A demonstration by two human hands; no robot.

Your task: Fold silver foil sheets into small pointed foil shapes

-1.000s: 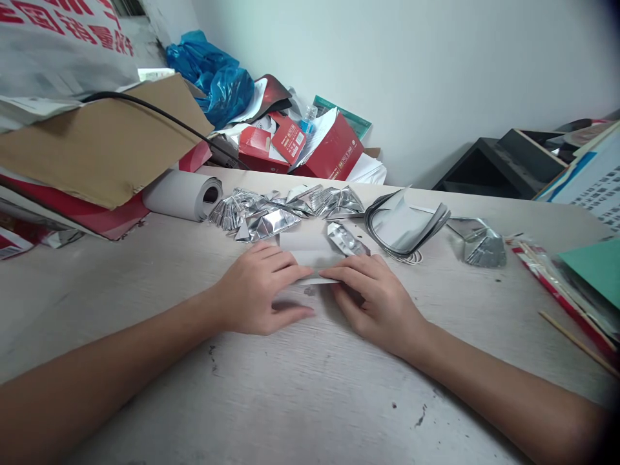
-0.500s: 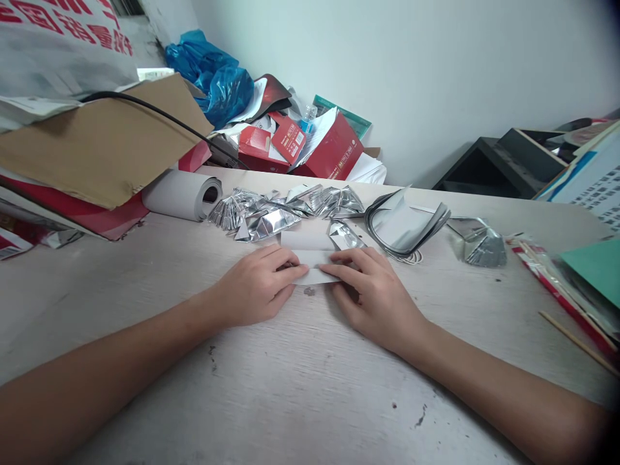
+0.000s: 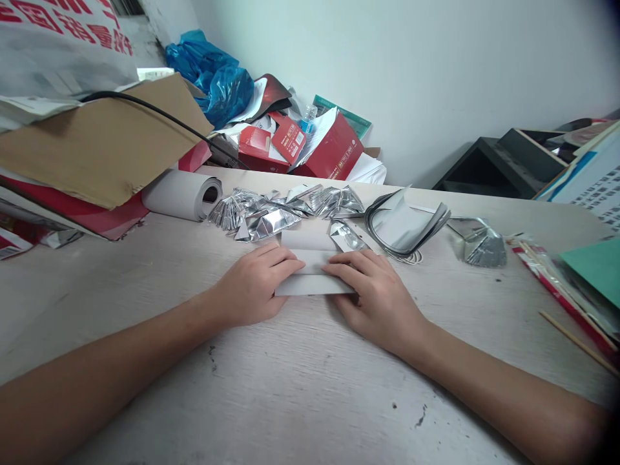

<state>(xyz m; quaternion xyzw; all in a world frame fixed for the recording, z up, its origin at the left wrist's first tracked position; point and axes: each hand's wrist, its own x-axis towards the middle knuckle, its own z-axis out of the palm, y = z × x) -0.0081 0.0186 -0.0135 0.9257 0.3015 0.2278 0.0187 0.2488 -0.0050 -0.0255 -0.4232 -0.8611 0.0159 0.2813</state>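
A strip of white paper (image 3: 310, 284) with creases across it lies on the table in front of me. My left hand (image 3: 256, 284) grips its left side, thumb underneath or behind the near edge and fingers curled over the top. On the right side, my right hand (image 3: 371, 287) holds the same paper, its fingers bent over the crease. The near flap is tilted up toward me between the hands. Just beyond the paper lie crumpled, pleated silver foil pieces (image 3: 266, 219), and a smaller foil piece (image 3: 347, 236) sits behind my right fingers.
A roll of white paper (image 3: 179, 195) lies at the left beside a cardboard sheet (image 3: 106, 142). Curled sheets (image 3: 402, 223) and another pleated foil piece (image 3: 484, 245) are to the right. A thin wooden stick (image 3: 576, 341) and a green folder (image 3: 595, 271) lie at the right edge.
The near flap of the paper has come down toward me and shows wider. My fingers have shifted slightly apart along it; the surrounding things stay in place.
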